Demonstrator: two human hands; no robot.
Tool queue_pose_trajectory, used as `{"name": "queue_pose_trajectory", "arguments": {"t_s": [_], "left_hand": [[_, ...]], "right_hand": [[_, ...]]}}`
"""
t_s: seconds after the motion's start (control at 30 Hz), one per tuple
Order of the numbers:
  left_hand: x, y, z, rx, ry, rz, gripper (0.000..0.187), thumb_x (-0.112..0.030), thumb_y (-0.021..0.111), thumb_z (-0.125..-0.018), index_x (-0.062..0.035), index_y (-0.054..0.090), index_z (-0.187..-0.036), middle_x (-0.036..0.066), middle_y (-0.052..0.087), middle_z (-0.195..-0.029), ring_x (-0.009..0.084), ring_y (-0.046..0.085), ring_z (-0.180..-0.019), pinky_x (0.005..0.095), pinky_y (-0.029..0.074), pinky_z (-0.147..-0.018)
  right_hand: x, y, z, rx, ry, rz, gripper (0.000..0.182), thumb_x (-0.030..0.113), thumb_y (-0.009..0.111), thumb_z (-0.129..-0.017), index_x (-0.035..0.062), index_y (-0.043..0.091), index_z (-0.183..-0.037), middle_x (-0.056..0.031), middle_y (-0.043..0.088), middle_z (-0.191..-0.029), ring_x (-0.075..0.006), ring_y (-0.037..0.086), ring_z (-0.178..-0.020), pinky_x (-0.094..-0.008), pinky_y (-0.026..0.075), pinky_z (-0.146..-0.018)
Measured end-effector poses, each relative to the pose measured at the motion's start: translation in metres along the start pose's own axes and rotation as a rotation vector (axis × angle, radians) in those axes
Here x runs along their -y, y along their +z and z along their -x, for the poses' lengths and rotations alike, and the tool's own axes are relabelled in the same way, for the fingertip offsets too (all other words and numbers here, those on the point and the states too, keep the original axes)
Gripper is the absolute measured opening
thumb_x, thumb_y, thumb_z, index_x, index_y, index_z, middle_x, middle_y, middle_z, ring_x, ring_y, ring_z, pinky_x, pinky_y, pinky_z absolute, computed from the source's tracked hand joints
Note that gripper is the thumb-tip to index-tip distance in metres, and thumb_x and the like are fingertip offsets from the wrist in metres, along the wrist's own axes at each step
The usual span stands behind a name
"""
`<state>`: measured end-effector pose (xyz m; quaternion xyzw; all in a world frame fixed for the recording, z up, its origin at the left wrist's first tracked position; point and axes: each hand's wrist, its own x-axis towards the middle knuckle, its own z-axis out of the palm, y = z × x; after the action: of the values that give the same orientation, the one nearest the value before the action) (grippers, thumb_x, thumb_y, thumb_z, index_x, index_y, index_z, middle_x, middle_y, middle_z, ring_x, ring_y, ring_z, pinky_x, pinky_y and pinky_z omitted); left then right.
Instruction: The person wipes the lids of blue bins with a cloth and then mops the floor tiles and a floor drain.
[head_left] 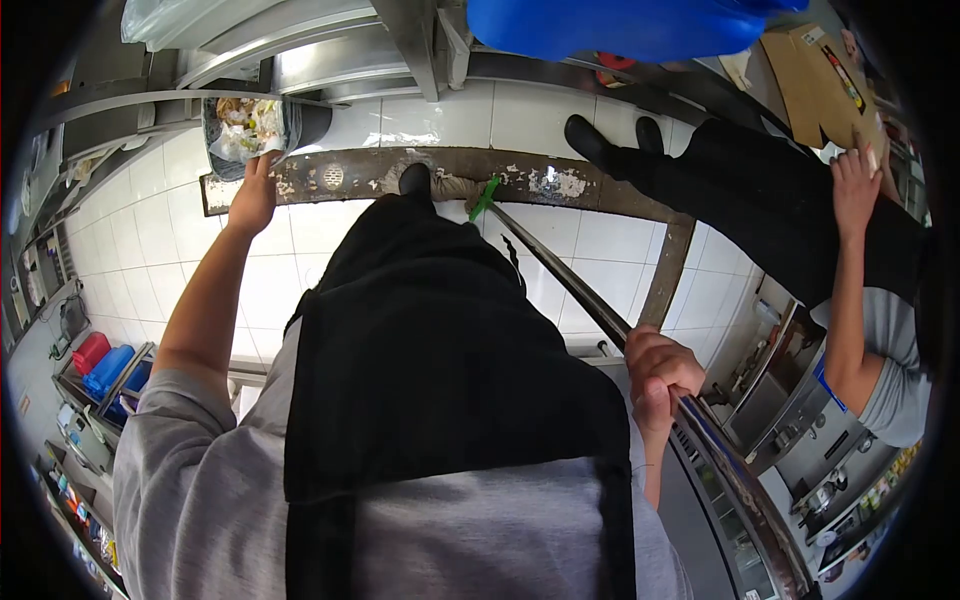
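Observation:
My right hand [662, 372] is wrapped round the metal handle of a mop [560, 268], which slants down and away to the floor. At its far end is a green clamp [485, 199], with a grey-brown mop head [455, 188] lying on the dark floor strip beside my shoe. My left hand [254, 197] reaches forward to the near rim of a bin [224, 168] lined with a plastic bag. Its fingers are closed at that rim, their tips partly hidden. Food scraps and crumpled plastic [247, 122] fill the bin.
A worn dark drain strip [335, 180] crosses the white tiled floor [265, 290]. Metal counters [340, 65] stand ahead, with a blue container [610, 25] above. Close on the right, a co-worker in a black apron [750, 190] has a hand [855, 190] by some cardboard [815, 85].

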<state>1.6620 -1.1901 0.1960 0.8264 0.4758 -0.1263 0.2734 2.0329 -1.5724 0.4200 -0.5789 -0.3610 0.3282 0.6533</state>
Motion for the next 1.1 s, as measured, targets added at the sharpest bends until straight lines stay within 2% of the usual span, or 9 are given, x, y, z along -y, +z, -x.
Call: {"name": "queue_pose_trajectory", "arguments": {"t_s": [0.07,0.13,0.3,0.33,0.5,0.8,0.83,0.87,1.1], "left_hand": [[-0.008,-0.001,0.011,0.010,-0.040,-0.003,0.047,0.001,0.043,-0.091,-0.0125,0.036,-0.135,0.020,0.039,-0.136,0.0423,0.045,-0.122,0.0471,0.043,-0.099],[-0.004,0.012,0.029,-0.059,0.004,-0.044,0.044,-0.004,0.042,-0.091,-0.0155,0.038,-0.134,0.021,0.041,-0.132,0.0463,0.052,-0.109,0.0522,0.048,-0.088],[-0.010,0.059,0.086,-0.068,-0.154,0.020,0.044,-0.005,0.043,-0.093,-0.0174,0.037,-0.135,0.021,0.039,-0.135,0.0450,0.049,-0.117,0.0502,0.046,-0.094],[-0.008,0.074,0.097,-0.114,-0.076,-0.012,0.045,-0.006,0.044,-0.093,-0.0183,0.037,-0.135,0.020,0.039,-0.136,0.0435,0.051,-0.115,0.0499,0.047,-0.092],[-0.044,0.082,0.132,0.167,-0.158,-0.129,0.045,-0.007,0.045,-0.093,-0.0193,0.037,-0.135,0.016,0.040,-0.136,0.0392,0.056,-0.110,0.0481,0.049,-0.089],[-0.033,0.047,0.037,0.117,-0.050,-0.080,0.046,-0.005,0.043,-0.092,-0.0143,0.035,-0.136,0.020,0.038,-0.138,0.0436,0.048,-0.119,0.0497,0.046,-0.094],[-0.033,0.042,0.022,0.045,0.069,-0.056,0.045,-0.004,0.043,-0.092,-0.0126,0.036,-0.135,0.022,0.038,-0.137,0.0442,0.046,-0.120,0.0493,0.045,-0.096],[-0.032,0.038,0.008,0.054,0.027,-0.003,0.047,0.002,0.043,-0.090,-0.0115,0.036,-0.135,0.022,0.043,-0.129,0.0381,0.048,-0.120,0.0453,0.043,-0.099],[-0.029,0.011,-0.019,0.031,0.021,0.017,0.048,0.003,0.046,-0.089,-0.0124,0.038,-0.134,0.020,0.047,-0.122,0.0344,0.053,-0.111,0.0404,0.045,-0.093]], "right_hand": [[0.004,-0.006,0.003,0.053,0.019,0.005,0.032,0.015,0.068,-0.082,0.0068,0.044,-0.062,-0.0036,0.044,-0.049,-0.0195,0.042,-0.044,-0.0344,0.037,-0.052],[0.003,-0.015,0.009,0.077,0.001,-0.002,0.032,0.014,0.068,-0.082,0.0068,0.043,-0.062,-0.0038,0.044,-0.050,-0.0199,0.042,-0.044,-0.0345,0.038,-0.052],[-0.002,-0.042,0.032,0.130,-0.026,-0.041,0.029,0.013,0.067,-0.083,0.0068,0.045,-0.064,-0.0036,0.045,-0.051,-0.0198,0.043,-0.045,-0.0343,0.038,-0.053],[-0.002,-0.046,0.036,0.131,-0.032,-0.044,0.029,0.013,0.067,-0.083,0.0068,0.045,-0.065,-0.0036,0.045,-0.051,-0.0197,0.043,-0.046,-0.0343,0.038,-0.053],[-0.003,-0.056,0.033,0.181,-0.049,-0.044,0.026,0.011,0.066,-0.082,0.0072,0.046,-0.066,-0.0035,0.046,-0.052,-0.0197,0.044,-0.046,-0.0344,0.038,-0.053],[0.002,-0.049,-0.002,0.171,-0.029,-0.034,0.028,0.011,0.068,-0.080,0.0059,0.046,-0.062,-0.0053,0.046,-0.051,-0.0217,0.045,-0.044,-0.0351,0.038,-0.050],[0.003,-0.047,-0.005,0.192,-0.021,-0.043,0.030,0.012,0.069,-0.079,0.0057,0.047,-0.060,-0.0055,0.045,-0.051,-0.0220,0.045,-0.044,-0.0351,0.038,-0.050],[0.004,-0.045,-0.009,0.214,-0.014,-0.053,0.031,0.013,0.070,-0.078,0.0054,0.047,-0.058,-0.0057,0.045,-0.050,-0.0224,0.045,-0.043,-0.0352,0.038,-0.050],[0.013,-0.036,-0.015,0.214,-0.016,-0.043,0.036,0.017,0.073,-0.078,0.0048,0.046,-0.057,-0.0054,0.043,-0.049,-0.0230,0.044,-0.042,-0.0345,0.037,-0.049]]}}
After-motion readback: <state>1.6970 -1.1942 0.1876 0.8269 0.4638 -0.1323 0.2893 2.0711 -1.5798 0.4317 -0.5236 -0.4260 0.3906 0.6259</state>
